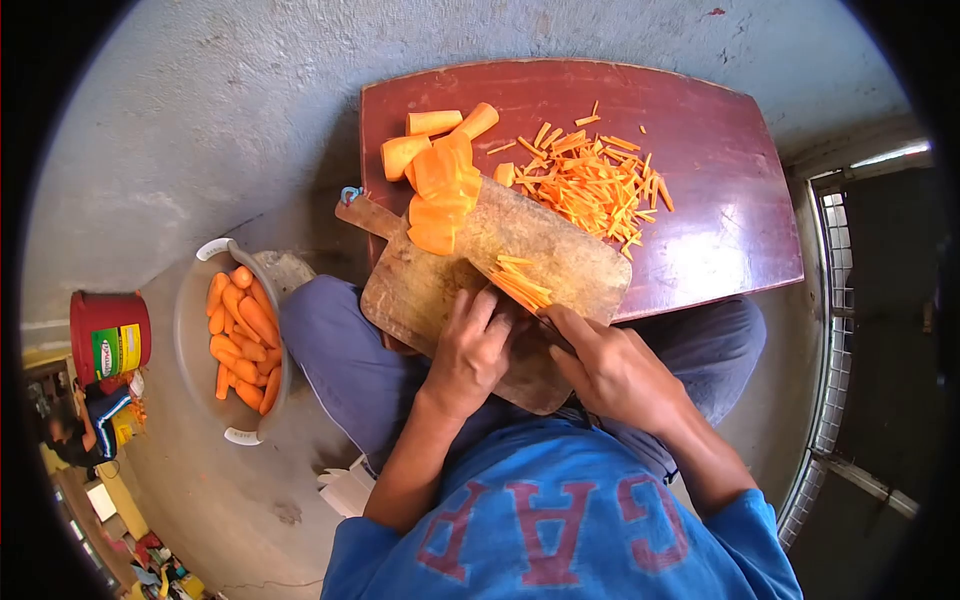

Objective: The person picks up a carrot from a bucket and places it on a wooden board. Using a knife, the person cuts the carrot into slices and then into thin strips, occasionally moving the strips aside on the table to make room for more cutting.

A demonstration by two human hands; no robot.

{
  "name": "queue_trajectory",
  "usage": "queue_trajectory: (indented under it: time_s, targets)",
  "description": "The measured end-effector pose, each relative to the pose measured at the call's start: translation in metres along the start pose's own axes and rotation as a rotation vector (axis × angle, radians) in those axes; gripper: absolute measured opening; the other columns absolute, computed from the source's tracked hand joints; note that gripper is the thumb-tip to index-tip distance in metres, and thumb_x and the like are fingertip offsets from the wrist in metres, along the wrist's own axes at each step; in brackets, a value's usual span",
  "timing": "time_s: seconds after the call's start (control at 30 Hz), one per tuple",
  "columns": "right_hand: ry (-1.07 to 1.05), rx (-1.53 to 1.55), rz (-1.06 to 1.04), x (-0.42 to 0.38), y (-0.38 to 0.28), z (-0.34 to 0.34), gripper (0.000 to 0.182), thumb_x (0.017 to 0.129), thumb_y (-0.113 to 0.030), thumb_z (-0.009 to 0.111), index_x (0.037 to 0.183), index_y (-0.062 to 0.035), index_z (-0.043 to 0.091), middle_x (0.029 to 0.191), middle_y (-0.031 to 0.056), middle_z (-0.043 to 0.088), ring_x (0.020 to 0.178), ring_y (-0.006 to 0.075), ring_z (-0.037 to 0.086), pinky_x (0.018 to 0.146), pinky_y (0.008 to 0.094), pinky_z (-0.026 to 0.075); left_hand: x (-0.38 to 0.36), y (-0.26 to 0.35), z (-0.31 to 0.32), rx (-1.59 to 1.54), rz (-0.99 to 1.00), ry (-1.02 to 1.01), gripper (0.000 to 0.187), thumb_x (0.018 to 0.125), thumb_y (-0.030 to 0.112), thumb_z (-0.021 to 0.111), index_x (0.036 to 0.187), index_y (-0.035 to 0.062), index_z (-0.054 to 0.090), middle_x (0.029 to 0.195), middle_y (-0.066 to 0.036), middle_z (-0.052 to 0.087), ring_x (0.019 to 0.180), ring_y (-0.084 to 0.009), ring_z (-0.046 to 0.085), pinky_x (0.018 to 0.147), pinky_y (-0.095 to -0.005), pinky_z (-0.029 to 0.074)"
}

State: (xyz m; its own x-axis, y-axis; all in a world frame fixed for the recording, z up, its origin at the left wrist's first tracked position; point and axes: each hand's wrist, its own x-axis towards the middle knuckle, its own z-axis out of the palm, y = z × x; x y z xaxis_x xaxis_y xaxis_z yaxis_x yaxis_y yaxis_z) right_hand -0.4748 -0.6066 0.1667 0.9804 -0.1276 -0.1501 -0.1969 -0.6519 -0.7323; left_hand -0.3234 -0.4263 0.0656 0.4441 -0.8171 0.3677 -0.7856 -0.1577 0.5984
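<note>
My right hand (pixel 615 370) is wrapped around the handle of a knife (pixel 482 270), whose blade lies across the wooden cutting board (pixel 400 290). Thin carrot sticks (pixel 520 280) lie along the blade's far side. Close to the blade on its near side, my left hand (pixel 468 350) presses down on the board with its fingers curled. Whatever sits under those fingers is hidden. Overlapping carrot slices (pixel 440 205) rest by the board's handle, beside thick peeled carrot chunks (pixel 405 155). Beyond the board's far edge is a heap of cut carrot sticks (pixel 590 185).
A red-brown table (pixel 720 240) carries the carrots and stands against the wall. On the floor at left, a grey tub (pixel 195 370) holds several whole peeled carrots (pixel 245 340). Further left are a red bucket (pixel 140 330) and another person (pixel 95 420). A barred door (pixel 830 330) is at right.
</note>
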Motion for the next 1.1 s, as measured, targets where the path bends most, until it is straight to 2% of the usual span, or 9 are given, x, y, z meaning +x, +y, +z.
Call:
queue_trajectory:
  time_s: [0.27, 0.33, 0.47, 0.67, 0.77, 0.87, 0.97, 1.1]
  targets:
    - [-0.013, 0.017, 0.055, -0.017, -0.011, -0.008, 0.059, 0.107, -0.009, 0.072, 0.162, 0.0019, 0.051, 0.113, 0.0334, 0.078, 0.095, 0.0553, 0.077, 0.081, 0.0605, 0.063, 0.000, 0.001, -0.002, -0.040, -0.006, 0.007, 0.027, 0.094, -0.004, 0.074, 0.120, -0.0030, 0.080, 0.124, -0.021, 0.067, 0.107, -0.0467, 0.064, 0.093, -0.0541, 0.059]
    - [-0.011, 0.018, 0.052, -0.003, -0.002, -0.004, 0.051, 0.108, -0.008, 0.072, 0.156, 0.0007, 0.057, 0.118, 0.0326, 0.077, 0.101, 0.0553, 0.076, 0.083, 0.0601, 0.063, -0.001, -0.002, -0.001, -0.002, -0.002, -0.009, 0.027, 0.094, -0.004, 0.074, 0.120, -0.0023, 0.080, 0.123, -0.020, 0.067, 0.106, -0.0464, 0.063, 0.093, -0.0536, 0.058]
    - [-0.022, 0.064, 0.074, -0.007, -0.018, -0.013, 0.048, 0.108, -0.008, 0.072, 0.154, -0.0001, 0.060, 0.122, 0.0323, 0.077, 0.104, 0.0553, 0.076, 0.086, 0.0601, 0.062, 0.000, 0.003, -0.003, 0.012, 0.006, 0.026, 0.031, 0.091, -0.006, 0.071, 0.120, -0.0009, 0.080, 0.120, -0.020, 0.065, 0.107, -0.0468, 0.062, 0.094, -0.0545, 0.058]
    - [-0.064, -0.015, 0.051, 0.005, 0.000, 0.000, 0.054, 0.108, -0.008, 0.070, 0.159, -0.0012, 0.056, 0.124, 0.0321, 0.078, 0.107, 0.0546, 0.077, 0.087, 0.0588, 0.063, -0.005, 0.001, -0.001, 0.003, -0.004, -0.015, 0.038, 0.086, -0.007, 0.067, 0.121, 0.0000, 0.080, 0.122, -0.022, 0.064, 0.111, -0.0480, 0.061, 0.098, -0.0553, 0.058]
    - [-0.007, -0.005, 0.024, -0.011, -0.012, -0.006, 0.052, 0.108, -0.011, 0.072, 0.156, 0.0016, 0.055, 0.111, 0.0343, 0.077, 0.095, 0.0563, 0.077, 0.078, 0.0603, 0.064, -0.003, 0.003, -0.003, 0.005, 0.018, -0.017, 0.038, 0.086, -0.007, 0.066, 0.120, -0.0013, 0.080, 0.123, -0.023, 0.063, 0.112, -0.0479, 0.060, 0.098, -0.0553, 0.058]
    - [0.022, -0.013, 0.025, -0.025, -0.009, -0.002, 0.051, 0.109, -0.012, 0.071, 0.155, 0.0020, 0.055, 0.109, 0.0345, 0.077, 0.093, 0.0559, 0.077, 0.077, 0.0601, 0.064, -0.006, 0.005, -0.001, 0.005, -0.003, 0.003, 0.037, 0.085, -0.007, 0.065, 0.119, -0.0018, 0.079, 0.122, -0.023, 0.063, 0.111, -0.0477, 0.060, 0.096, -0.0557, 0.058]
    - [-0.029, 0.004, 0.084, -0.007, -0.007, 0.003, 0.050, 0.107, -0.007, 0.072, 0.154, 0.0007, 0.057, 0.118, 0.0339, 0.077, 0.104, 0.0550, 0.077, 0.084, 0.0592, 0.064, -0.007, 0.004, 0.002, 0.037, -0.020, -0.012, 0.034, 0.085, -0.006, 0.066, 0.116, -0.0018, 0.078, 0.120, -0.023, 0.063, 0.110, -0.0471, 0.060, 0.095, -0.0559, 0.058]
    - [0.015, -0.015, 0.002, -0.015, -0.008, -0.003, 0.054, 0.108, -0.010, 0.072, 0.157, 0.0024, 0.054, 0.106, 0.0342, 0.077, 0.092, 0.0562, 0.077, 0.077, 0.0601, 0.063, -0.004, 0.003, -0.001, 0.034, 0.027, 0.013, 0.031, 0.084, -0.006, 0.066, 0.113, -0.0023, 0.078, 0.118, -0.022, 0.062, 0.108, -0.0462, 0.060, 0.094, -0.0556, 0.057]
